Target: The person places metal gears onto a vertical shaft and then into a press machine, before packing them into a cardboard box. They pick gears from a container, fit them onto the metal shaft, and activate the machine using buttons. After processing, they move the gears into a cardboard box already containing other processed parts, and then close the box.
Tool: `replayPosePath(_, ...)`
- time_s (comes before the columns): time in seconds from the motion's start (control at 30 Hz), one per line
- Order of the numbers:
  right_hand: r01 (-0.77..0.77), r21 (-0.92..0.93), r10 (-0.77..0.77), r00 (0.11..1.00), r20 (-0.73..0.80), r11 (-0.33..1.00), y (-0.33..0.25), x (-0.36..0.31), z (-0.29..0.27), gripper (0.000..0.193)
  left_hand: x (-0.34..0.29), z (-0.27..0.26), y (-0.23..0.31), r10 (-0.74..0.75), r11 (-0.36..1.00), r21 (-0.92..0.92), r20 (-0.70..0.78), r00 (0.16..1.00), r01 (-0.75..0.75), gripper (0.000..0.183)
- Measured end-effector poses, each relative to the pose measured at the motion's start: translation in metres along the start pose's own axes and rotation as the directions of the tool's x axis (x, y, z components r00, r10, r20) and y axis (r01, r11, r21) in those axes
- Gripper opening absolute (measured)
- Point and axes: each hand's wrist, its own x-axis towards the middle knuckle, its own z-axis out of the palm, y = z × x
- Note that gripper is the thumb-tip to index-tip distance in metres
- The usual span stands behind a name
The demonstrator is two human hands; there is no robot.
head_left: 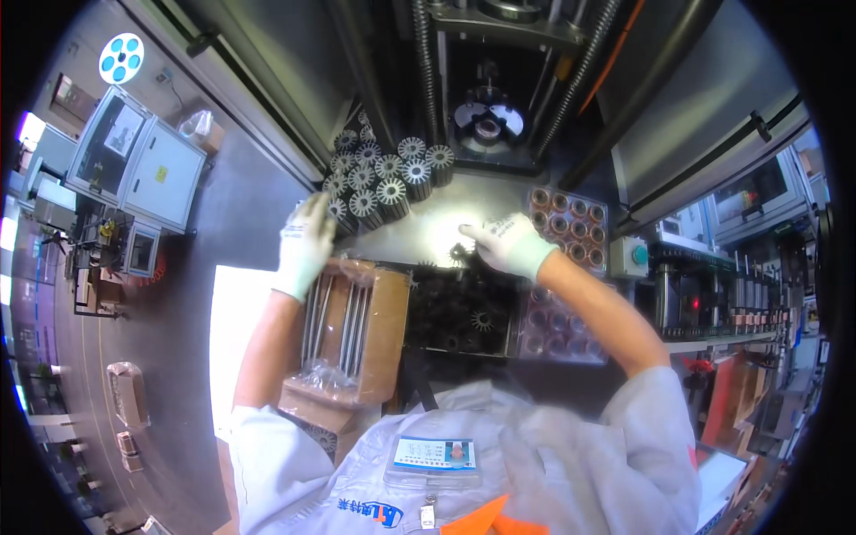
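My left hand (306, 242), in a white glove, is at the left end of a group of slotted metal cores (363, 201) standing upright. Its blurred fingertips are beside the outermost core, and whether they grip it is unclear. My right hand (511, 242), also gloved, is over the lit metal worktop (430, 223), thumb and fingers drawn together; what they pinch is too small to make out. Just below those fingertips lies a dark toothed disc (458, 255). Nearer to me is a black tray (426, 332) with more toothed discs (482, 319).
Left of the tray, a cardboard box (383, 343) holds metal shafts (355, 325). To the right, a clear tray (603, 234) carries copper-coloured ring parts, with a second clear tray (571, 346) nearer. A press (487, 125) stands behind; a green button box (631, 256) is at right.
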Motion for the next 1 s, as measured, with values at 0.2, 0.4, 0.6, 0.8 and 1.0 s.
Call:
replayPosePath(0.2,-0.287,0.380,0.306,0.952,0.013,0.879,-0.015,-0.022,-0.027,0.028,0.009,0.028,0.016,0.127,0.983,0.126,0.060,0.990,-0.134,0.040)
replayPosePath(0.4,-0.398,0.733,0.476,0.872,0.114,0.552,-0.029,-0.076,-0.047,0.030,0.016,0.041,0.001,0.246,0.967,0.070,0.012,0.969,-0.246,0.041)
replayPosePath(0.6,-0.361,0.888,0.641,0.760,0.104,0.284,-0.024,-0.084,-0.055,0.030,0.008,0.016,0.022,0.324,0.939,0.084,0.099,0.941,-0.332,0.040)
replayPosePath(0.8,-0.091,0.924,0.652,0.735,-0.189,0.371,0.032,-0.008,-0.088,0.029,-0.004,-0.037,0.057,0.171,0.971,-0.177,0.057,0.984,-0.158,0.034)
replayPosePath(1.0,0.059,0.909,0.716,0.596,-0.364,0.413,0.092,0.097,-0.095,0.033,-0.001,-0.051,0.090,-0.011,0.874,-0.486,0.013,1.000,0.016,0.032)
